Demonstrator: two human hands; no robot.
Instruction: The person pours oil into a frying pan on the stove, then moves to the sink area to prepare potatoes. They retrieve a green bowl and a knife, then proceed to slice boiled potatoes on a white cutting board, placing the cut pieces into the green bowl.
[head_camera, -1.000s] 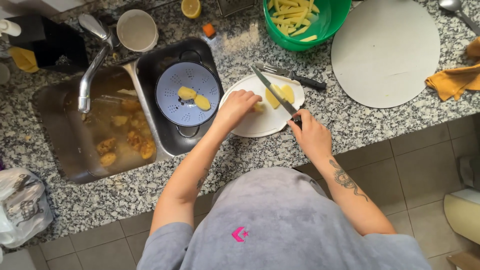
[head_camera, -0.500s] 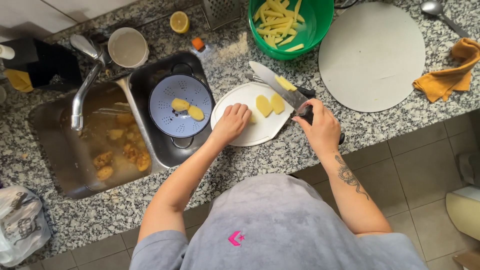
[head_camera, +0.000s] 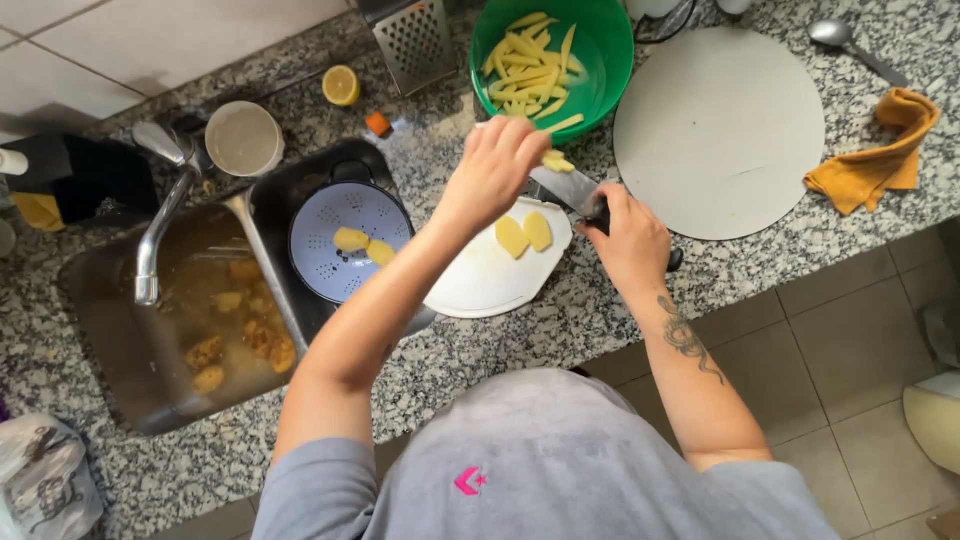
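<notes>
My right hand (head_camera: 628, 238) grips a black-handled knife (head_camera: 566, 186) whose blade points up-left and carries cut potato strips (head_camera: 556, 161). My left hand (head_camera: 495, 170) is raised above the blade near the strips, just below a green bowl (head_camera: 610, 62) full of potato sticks; whether it holds any I cannot tell. Two potato slices (head_camera: 524, 234) lie on a white cutting board (head_camera: 483, 281) below the hands.
A blue colander (head_camera: 330, 225) with two potato pieces sits in the sink (head_camera: 120, 350), peelings lie in the basin. A round white board (head_camera: 720, 130), orange cloth (head_camera: 875, 155), spoon (head_camera: 845, 40), grater (head_camera: 412, 40), half lemon (head_camera: 341, 85) and cup (head_camera: 243, 138) stand on the granite counter.
Both hands rose from the white board toward the green bowl. The knife blade now carries cut strips, and my left hand left the board and moved up beside the blade.
</notes>
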